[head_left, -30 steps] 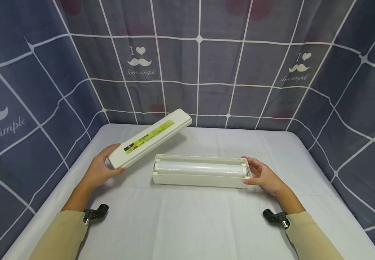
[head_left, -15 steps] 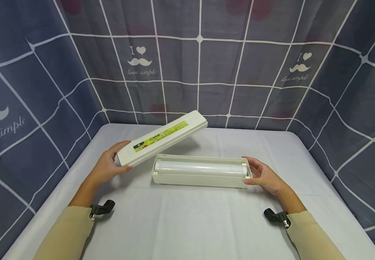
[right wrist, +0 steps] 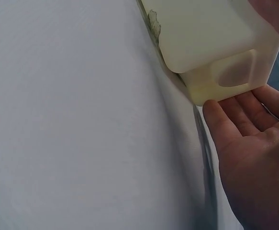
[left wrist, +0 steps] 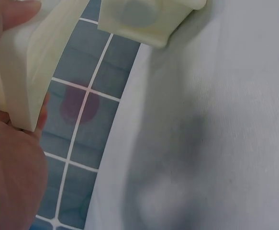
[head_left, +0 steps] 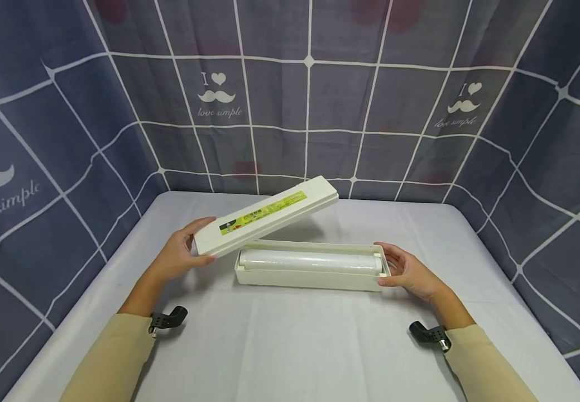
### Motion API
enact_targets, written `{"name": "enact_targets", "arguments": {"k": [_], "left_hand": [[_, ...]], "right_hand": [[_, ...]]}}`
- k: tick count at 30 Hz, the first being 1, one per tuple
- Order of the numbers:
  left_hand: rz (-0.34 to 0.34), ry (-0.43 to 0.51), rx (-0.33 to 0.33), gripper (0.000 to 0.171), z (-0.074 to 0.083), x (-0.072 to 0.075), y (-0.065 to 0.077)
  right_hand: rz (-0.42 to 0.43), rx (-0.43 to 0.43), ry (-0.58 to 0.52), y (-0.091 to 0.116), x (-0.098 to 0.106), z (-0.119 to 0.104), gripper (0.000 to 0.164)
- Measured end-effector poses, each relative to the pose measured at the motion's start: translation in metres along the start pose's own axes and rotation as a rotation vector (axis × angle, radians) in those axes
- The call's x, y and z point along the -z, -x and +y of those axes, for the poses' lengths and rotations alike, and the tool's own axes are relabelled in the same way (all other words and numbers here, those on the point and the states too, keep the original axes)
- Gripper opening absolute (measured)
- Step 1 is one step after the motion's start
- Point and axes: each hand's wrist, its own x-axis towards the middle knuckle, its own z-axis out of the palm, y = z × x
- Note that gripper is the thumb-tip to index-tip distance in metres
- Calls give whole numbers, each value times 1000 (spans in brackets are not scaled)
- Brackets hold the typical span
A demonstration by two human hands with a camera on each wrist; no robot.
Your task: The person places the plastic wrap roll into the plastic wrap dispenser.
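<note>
The white lid [head_left: 267, 216] has shifted rightward, so it now overlaps the back left corner of the box [head_left: 310, 280] in the head view; I cannot tell whether they touch. The left hand [head_left: 179, 255] grips the lid's left end between thumb and fingers, slanted out of line with the box. The right hand [head_left: 412, 276] holds the box's right end. Inside lies the uncovered roll [head_left: 310, 261]; white cloth [head_left: 290, 346] spreads beneath, checked curtain [head_left: 274, 100] behind.

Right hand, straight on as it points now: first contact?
The right hand would likely meet the open box first, at the end it grips; the gap to its palm is hard to judge.
</note>
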Motion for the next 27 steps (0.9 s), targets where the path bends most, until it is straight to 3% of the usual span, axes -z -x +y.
{"name": "enact_targets", "arguments": {"k": [12,20,27], "left_hand": [[-46,115,-6,88,4,-9,-6],[-91,173,-8,87,11,-16,-10],[-125,218,-16,86,13,-22,-13]], "right_hand": [[16,14,28,0,2,1,94],[58,20,136,-5,3,-6,74],[110,119,272,-16,-5,-25,64]]}}
